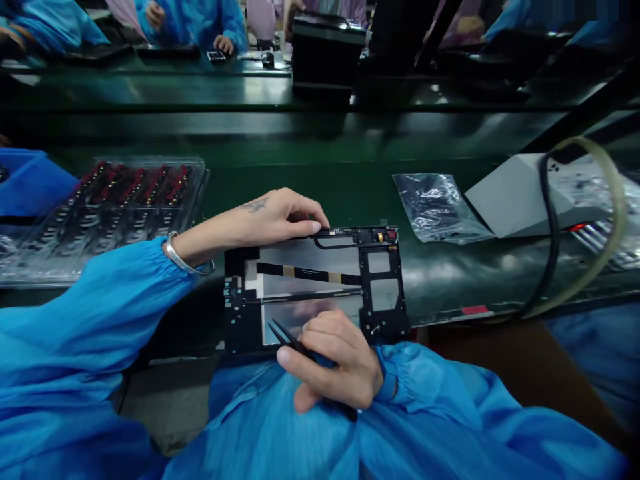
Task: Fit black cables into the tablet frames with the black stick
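A flat tablet-like device [313, 310] lies at the bench's near edge, its inside facing up, with a black frame, silvery plates and a dark ribbon strip [307, 273]. My left hand [280, 217] rests over its far edge, thumb and fingertips together at a thin black part along that edge; whether they grip it is hidden. Above the device's near side, my right hand [337, 360] holds black tweezers [290, 340], whose two tips are apart and point toward the lower left of the silvery plate.
At the left are a clear tray [200, 193] of small red and black parts and a blue bin [35, 183]. A plastic bag [437, 207], a grey box [520, 193] and looping cables [550, 233] are at the right. People in blue sit across the bench.
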The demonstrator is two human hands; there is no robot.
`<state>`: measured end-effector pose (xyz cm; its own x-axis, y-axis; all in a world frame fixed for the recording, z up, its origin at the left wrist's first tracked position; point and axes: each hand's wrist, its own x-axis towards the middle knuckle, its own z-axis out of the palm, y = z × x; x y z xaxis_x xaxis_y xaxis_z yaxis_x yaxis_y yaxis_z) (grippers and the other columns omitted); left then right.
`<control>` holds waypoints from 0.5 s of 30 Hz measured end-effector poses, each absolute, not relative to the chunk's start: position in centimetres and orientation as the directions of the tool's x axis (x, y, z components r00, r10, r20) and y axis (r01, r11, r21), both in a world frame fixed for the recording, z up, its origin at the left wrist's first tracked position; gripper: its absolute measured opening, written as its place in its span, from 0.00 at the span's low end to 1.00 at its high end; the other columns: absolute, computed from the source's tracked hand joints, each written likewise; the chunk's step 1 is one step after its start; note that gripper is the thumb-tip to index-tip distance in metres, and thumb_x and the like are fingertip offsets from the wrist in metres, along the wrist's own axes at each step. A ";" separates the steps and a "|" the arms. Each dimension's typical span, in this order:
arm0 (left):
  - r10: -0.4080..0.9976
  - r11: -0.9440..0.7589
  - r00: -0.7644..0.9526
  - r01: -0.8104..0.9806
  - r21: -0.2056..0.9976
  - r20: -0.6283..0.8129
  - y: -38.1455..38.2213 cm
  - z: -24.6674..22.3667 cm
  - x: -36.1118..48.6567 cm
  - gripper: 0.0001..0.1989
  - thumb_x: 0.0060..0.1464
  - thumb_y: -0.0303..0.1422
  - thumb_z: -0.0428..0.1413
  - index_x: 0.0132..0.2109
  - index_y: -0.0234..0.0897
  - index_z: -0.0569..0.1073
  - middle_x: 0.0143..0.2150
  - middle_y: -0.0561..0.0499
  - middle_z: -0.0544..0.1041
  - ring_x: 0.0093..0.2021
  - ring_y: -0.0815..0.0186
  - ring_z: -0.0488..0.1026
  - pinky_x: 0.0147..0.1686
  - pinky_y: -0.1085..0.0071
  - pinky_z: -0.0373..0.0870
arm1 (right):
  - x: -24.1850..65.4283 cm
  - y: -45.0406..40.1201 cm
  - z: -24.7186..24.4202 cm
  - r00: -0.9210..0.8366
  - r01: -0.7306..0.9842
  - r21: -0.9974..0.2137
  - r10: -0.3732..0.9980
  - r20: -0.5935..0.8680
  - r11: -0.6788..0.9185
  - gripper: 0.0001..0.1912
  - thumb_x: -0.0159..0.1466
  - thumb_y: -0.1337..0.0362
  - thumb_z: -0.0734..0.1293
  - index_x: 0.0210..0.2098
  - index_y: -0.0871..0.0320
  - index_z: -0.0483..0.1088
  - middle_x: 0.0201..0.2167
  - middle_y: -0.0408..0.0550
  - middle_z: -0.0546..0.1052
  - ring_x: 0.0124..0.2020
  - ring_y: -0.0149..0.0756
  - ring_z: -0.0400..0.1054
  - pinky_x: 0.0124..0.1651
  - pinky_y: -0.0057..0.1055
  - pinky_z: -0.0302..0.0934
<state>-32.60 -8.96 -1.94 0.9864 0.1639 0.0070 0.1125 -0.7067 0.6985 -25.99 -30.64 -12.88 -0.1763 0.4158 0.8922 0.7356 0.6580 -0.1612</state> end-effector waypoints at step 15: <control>0.327 -0.267 0.940 0.195 0.944 -0.101 -7.5 1.7 -32.7 0.20 0.53 0.34 0.64 0.53 0.40 0.75 0.27 0.54 0.75 0.21 0.71 0.68 0.19 0.79 0.58 | -17.2 -30.4 -6.7 -0.431 0.801 -0.012 0.590 0.683 0.598 0.22 0.64 0.73 0.69 0.54 0.44 0.75 0.55 0.46 0.77 0.57 0.40 0.73 0.64 0.45 0.66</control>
